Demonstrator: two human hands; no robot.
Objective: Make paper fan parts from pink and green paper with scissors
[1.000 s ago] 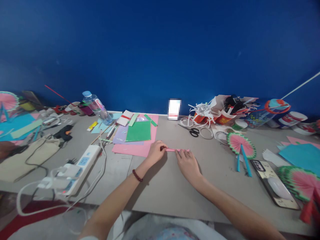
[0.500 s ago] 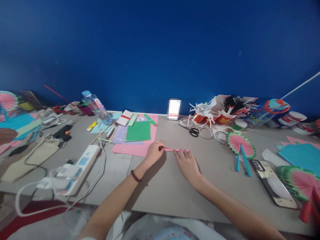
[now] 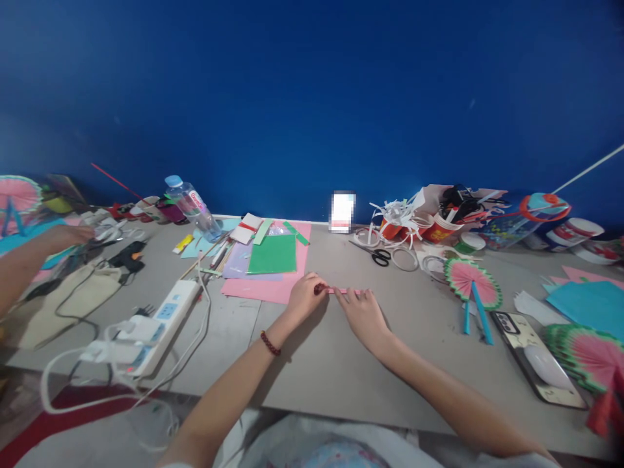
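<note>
A narrow folded strip of pink paper point(image 3: 338, 290) lies on the grey table point(image 3: 312, 364) in front of me. My left hand point(image 3: 303, 298), with a dark bead bracelet at the wrist, is curled and pinches the strip's left end. My right hand point(image 3: 361, 313) lies over the strip's right part, fingers stretched out and pressing it flat against the table.
Sheets of pink, green and lilac paper point(image 3: 271, 262) lie behind my left hand. A power strip point(image 3: 156, 322) with cables sits at left, black scissors point(image 3: 380, 257) and paper cups point(image 3: 424, 227) behind, paper fans point(image 3: 472, 281) and a phone point(image 3: 539, 364) at right. Another person's arm point(image 3: 29, 257) reaches in at far left.
My hands have stayed on the pink strip, the right one sliding slightly left along it. Another person's arm has come further into view at the far left.
</note>
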